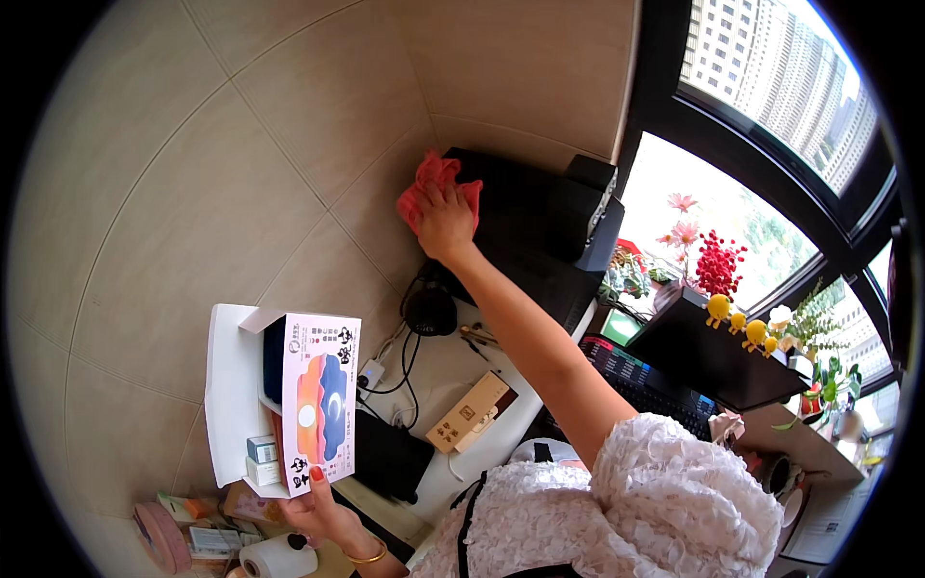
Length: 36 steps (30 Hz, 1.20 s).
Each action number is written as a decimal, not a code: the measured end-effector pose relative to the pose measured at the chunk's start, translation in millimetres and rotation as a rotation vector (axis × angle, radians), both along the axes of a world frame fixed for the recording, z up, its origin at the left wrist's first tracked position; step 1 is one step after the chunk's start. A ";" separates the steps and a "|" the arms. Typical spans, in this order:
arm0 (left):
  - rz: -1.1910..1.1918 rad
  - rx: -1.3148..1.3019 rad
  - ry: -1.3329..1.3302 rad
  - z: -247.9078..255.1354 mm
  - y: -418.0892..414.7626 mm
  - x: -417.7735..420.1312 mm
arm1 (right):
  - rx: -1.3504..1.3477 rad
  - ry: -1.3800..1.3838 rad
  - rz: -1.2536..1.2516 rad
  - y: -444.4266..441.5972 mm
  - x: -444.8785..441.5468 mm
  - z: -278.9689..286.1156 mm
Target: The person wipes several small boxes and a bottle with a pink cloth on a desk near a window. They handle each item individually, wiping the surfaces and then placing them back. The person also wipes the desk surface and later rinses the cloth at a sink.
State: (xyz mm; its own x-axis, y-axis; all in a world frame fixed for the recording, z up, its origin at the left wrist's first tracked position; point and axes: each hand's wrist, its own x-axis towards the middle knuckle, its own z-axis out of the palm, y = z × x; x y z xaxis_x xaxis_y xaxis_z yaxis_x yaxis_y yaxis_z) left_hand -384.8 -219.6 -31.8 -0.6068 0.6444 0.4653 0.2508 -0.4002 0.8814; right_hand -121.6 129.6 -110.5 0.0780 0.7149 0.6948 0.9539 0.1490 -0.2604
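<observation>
My left hand [318, 509] grips the lower end of an open cardboard box [321, 404], printed with a sun and moon and bearing writing. Its white flap stands out to the left, and small cartons [261, 461] show inside beside a dark item. At the top centre, my right hand [446, 222] presses a crumpled red cloth [428, 189] against the left end of a black machine [506, 202], perhaps a printer; the fingers lie over the cloth. Just below the machine stands a round black object [431, 312] with cables.
A tan carton [473, 410] and a black case [390, 451] lie on the white desk [433, 354] near a power strip [371, 374]. A keyboard [665, 401], monitor [712, 350] and plants line the window side. A white roll [278, 558] and small boxes are at lower left.
</observation>
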 end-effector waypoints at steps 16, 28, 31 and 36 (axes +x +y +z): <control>-0.074 -0.020 0.020 -12.4 -17.6 -13.2 | -0.395 0.132 -0.543 -43.7 46.6 35.6; -0.037 -0.036 -0.019 -18.3 -31.9 -16.1 | -0.312 0.190 -0.407 -33.3 41.6 21.4; 0.012 -0.069 -0.044 -14.2 -38.8 -11.3 | -0.453 0.173 -0.433 5.6 50.2 34.1; 0.076 -0.138 0.026 -7.5 -45.0 -3.8 | -0.420 0.112 -0.381 52.1 36.2 30.1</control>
